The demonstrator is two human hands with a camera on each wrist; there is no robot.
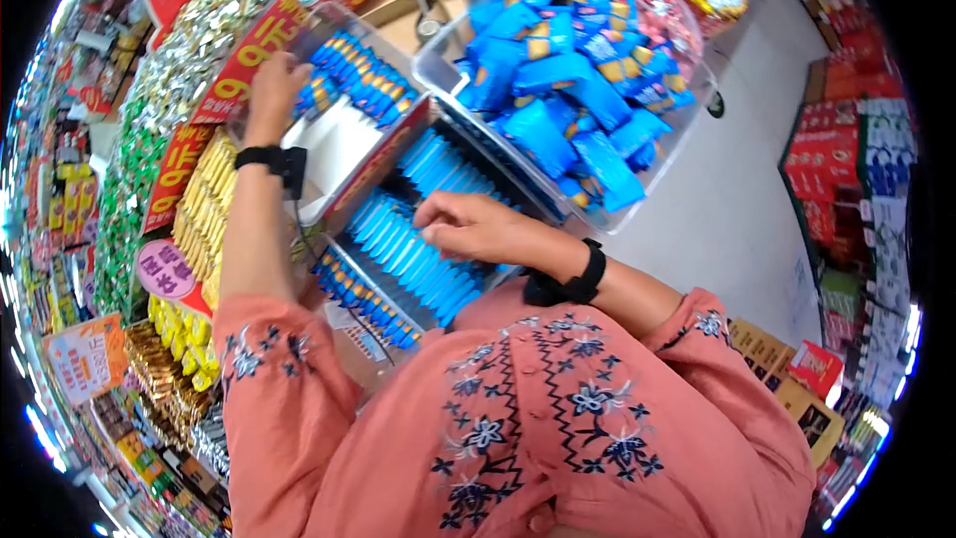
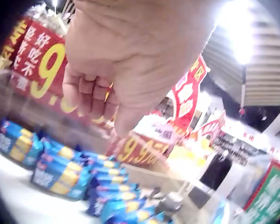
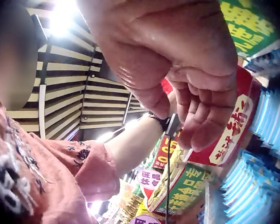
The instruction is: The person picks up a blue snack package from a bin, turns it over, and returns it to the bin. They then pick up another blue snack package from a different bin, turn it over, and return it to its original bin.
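Note:
My left hand (image 1: 277, 90) is over the far left side of a white-bottomed bin (image 1: 337, 151), its fingers bent and nothing visible in them. Rows of small blue-and-orange snack packs (image 1: 363, 80) stand along that bin's far side, below the hand in the left wrist view. Above a nearer bin hovers my right hand (image 1: 473, 226), fingers loosely curled and holding nothing. Under it, light-blue packs (image 1: 413, 249) are lined up on edge in two rows. More blue-and-orange packs (image 1: 363, 299) fill a narrow strip at the near left.
A clear plastic tub (image 1: 704, 90) heaped with loose blue packs (image 1: 568, 80) stands to the right. Gold-wrapped snacks (image 1: 204, 179) and red price signs (image 1: 244, 55) border the bins on the left. Grey floor (image 1: 752, 159) lies beyond the tub.

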